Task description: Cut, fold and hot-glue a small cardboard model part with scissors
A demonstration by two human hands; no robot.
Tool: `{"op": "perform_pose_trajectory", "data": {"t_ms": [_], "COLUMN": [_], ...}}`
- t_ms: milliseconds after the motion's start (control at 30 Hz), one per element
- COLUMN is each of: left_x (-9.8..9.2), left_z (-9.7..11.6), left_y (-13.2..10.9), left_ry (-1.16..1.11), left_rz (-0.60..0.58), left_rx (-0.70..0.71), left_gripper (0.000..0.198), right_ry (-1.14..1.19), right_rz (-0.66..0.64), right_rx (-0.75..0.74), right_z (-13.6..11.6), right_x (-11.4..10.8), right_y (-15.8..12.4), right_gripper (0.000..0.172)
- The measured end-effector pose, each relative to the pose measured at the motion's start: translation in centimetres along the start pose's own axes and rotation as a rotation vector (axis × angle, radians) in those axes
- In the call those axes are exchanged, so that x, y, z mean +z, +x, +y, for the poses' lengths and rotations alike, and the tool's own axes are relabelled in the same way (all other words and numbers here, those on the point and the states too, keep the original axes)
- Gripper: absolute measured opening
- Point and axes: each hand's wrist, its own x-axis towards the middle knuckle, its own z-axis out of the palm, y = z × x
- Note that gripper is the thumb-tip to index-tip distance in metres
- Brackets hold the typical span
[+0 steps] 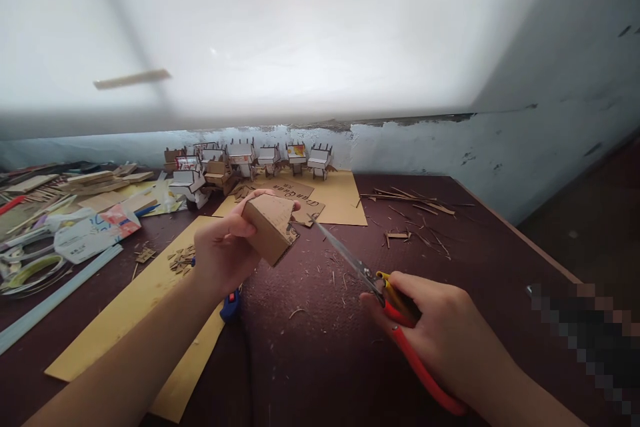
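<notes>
My left hand [225, 247] grips a folded piece of brown cardboard [270, 223], raised above the dark red table. One edge of the cardboard looks ragged, with dark printing near it. In my right hand [435, 320] is a pair of scissors [357, 265] with red and yellow handles. The blades look closed and point up and left, toward the cardboard but apart from it. Beneath my left wrist lies a blue utility knife [231, 305], partly hidden. Behind the held piece, flat cardboard with handwriting [307, 210] rests on a yellow sheet [345, 197].
Several small cardboard models [270, 157] stand along the wall. Thin cardboard strips [410, 199] and scraps lie at the right. Tape rolls [37, 270], wood pieces [93, 181] and a pale blue strip [60, 297] crowd the left. A long yellow board [125, 320] passes under my left arm.
</notes>
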Motion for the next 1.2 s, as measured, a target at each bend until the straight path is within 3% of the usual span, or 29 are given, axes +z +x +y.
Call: {"op": "perform_pose_trajectory", "data": {"t_ms": [167,433,700,933,1200], "left_x": [-0.1,0.2,-0.2,-0.2,-0.4], "left_z": [-0.4,-1.2,-1.3,-1.2,-1.0], "left_y": [0.2,0.0,-0.2,-0.2,-0.5], "left_ry": [0.124,0.425,0.627,0.621,0.751], "left_rz": [-0.005,-0.026,-0.051,-0.073,-0.045], "left_rx": [0.082,0.345,0.298,0.227,0.279], "left_gripper": [0.055,0.070,0.068,0.066,0.067], "right_ry": [0.053,0.012,-0.092,-0.122,-0.120], "right_rz": [-0.032,-0.094,-0.002,-0.016,-0.036], "right_rx": [0.156,0.148,0.121,0.088,0.062], "right_z": [0.2,0.2,-0.1,0.0,-0.2], "right_x": [-0.5,-0.7,-0.6,-0.4,-0.7], "right_y": [0.7,0.8,0.6,0.3,0.4], "right_gripper": [0.052,0.040,0.038,0.039,0.041]}}
